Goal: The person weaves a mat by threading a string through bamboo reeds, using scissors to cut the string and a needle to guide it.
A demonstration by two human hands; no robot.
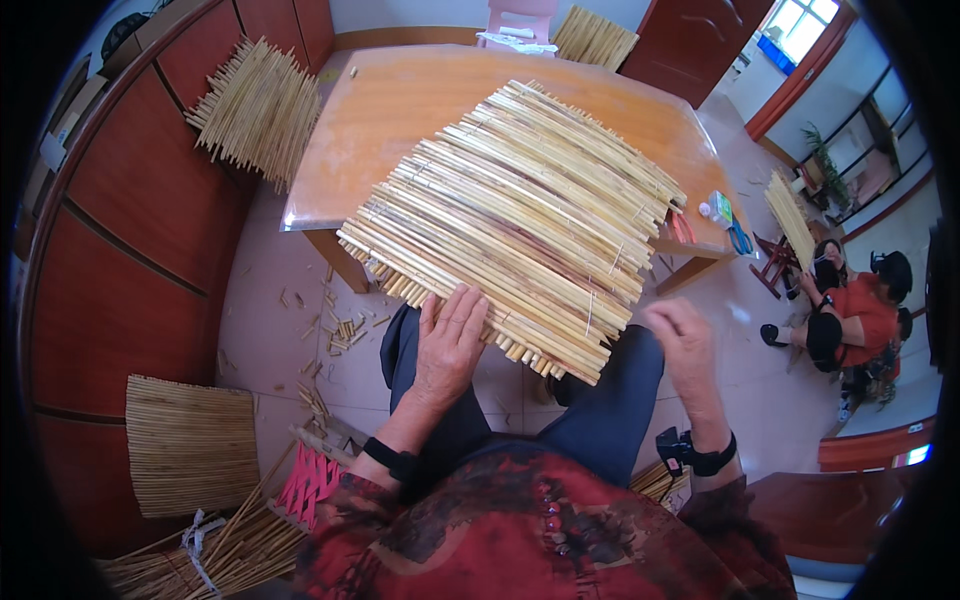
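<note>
A mat of pale bundled sticks (515, 215), tied with thin cord, lies tilted across the orange table and my lap. My left hand (450, 338) grips its front edge, fingers pressed together on top. My right hand (682, 335) is raised just beside the mat's right corner, fingers curled; whatever they may hold is hidden. Red-handled tool (681, 228), a small bottle (721, 208) and blue scissors (740, 236) lie at the table's right.
Stick bundles stand by the left cabinet (130, 190). Another mat (190, 445) and loose bundles (230, 555) are at lower left. Cut pieces litter the floor (345, 330). People (860, 310) sit at the right beside a stick panel (792, 220). A pink chair (515, 20) stands behind the table.
</note>
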